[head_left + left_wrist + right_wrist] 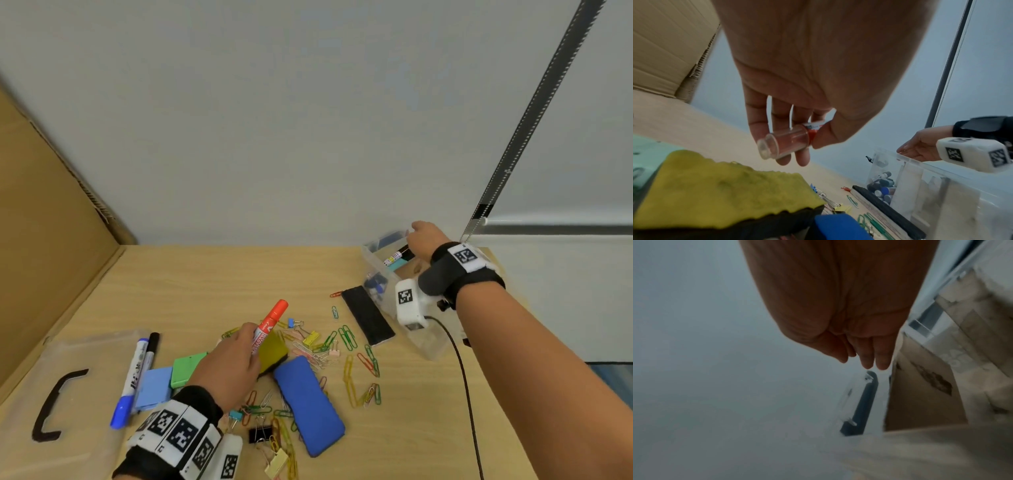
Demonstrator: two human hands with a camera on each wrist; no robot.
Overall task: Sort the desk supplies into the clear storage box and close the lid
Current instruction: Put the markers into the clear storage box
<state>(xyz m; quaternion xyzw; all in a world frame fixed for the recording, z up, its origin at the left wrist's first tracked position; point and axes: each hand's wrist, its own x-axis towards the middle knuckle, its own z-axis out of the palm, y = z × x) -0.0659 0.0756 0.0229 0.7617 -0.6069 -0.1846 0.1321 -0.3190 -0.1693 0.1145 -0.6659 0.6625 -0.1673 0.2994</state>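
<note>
The clear storage box (pixel 383 270) sits at the right of the head view, at the far right end of the counter (pixel 205 281), its top open and some markers and small supplies already inside. The right hand (pixel 423 240) hovers at its far end with fingers relaxed and nearly straight, holding nothing that shows; it looks to be just past a drop or steadying the box.

Lower centre, the left hand (pixel 229 363) grips a red marker (pixel 270 323) between thumb and fingers, cap end tilted up and to the right, lifted clear of the pile, likely bound for the box. White lettering runs along its barrel, too small to read.

Around that hand lie the things not yet sorted: a yellow eraser (pixel 274 351) just under the marker, a blue eraser (pixel 308 404) below it, a black eraser (pixel 368 315) beside the box, green and light blue blocks, and a scatter of coloured paper clips (pixel 349 377) and binder clips. At lower left the lid (pixel 68 394), with its black handle, lies flat, so closing is well off. On its edge rest a blue marker (pixel 132 380), with unreadable print, and a black one.
</note>
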